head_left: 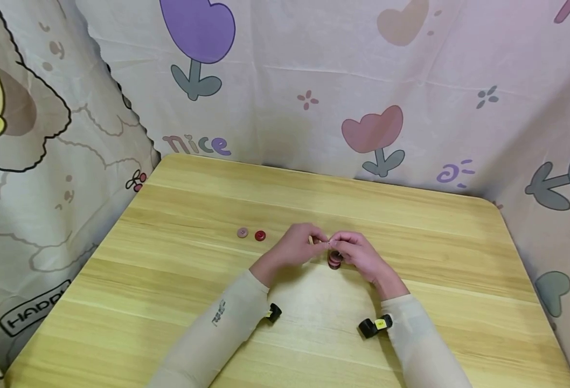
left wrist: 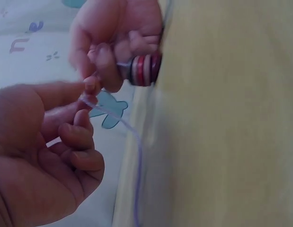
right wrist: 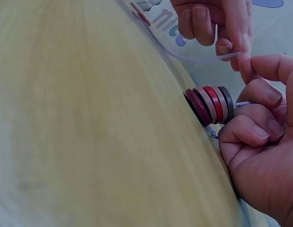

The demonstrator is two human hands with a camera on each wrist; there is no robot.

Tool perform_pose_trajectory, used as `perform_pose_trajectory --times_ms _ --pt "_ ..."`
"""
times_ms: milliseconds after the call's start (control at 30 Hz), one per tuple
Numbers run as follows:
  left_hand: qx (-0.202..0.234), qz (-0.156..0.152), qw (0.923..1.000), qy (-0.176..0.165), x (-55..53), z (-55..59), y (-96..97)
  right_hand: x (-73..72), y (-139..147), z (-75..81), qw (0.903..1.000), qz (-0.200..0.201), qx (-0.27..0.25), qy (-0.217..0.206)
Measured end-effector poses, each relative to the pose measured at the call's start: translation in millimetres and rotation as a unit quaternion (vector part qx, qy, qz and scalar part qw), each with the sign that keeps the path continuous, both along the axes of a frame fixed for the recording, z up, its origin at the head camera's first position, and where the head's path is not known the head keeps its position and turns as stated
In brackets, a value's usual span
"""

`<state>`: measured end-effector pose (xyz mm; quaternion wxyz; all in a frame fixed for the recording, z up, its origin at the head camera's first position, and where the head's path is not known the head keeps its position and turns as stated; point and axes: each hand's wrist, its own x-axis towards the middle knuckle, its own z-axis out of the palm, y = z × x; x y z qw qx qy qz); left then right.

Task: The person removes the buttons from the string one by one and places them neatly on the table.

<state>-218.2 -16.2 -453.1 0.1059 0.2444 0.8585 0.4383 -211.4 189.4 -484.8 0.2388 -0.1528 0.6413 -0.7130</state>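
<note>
My left hand [head_left: 298, 246] pinches a thin pale purple cord [left wrist: 138, 146] between thumb and forefinger. A length of it trails loose from those fingertips. My right hand [head_left: 361, 254] meets the left at the fingertips and grips the same cord in its curled fingers. Below the right hand hangs a stack of buttons [right wrist: 210, 104], threaded face to face, in dark red, pink, red and black. A knot in the cord [right wrist: 212, 133] shows by the stack's lower side. The fingers hide the exact point where the two hands meet.
A pink button [head_left: 242, 232] and a red button [head_left: 260, 235] lie apart on the wooden table [head_left: 168, 258], left of my hands. A patterned cloth [head_left: 285, 129] hangs behind the table and along its sides. Each wrist carries a small black camera [head_left: 369, 327].
</note>
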Motion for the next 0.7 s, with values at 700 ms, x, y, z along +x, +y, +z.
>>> perform_pose_trajectory --times_ms 700 --pt "0.061 0.126 0.9897 0.03 -6.6 17.2 -30.0 -2.2 0 -0.6 0.9995 0.002 0.01 0.03"
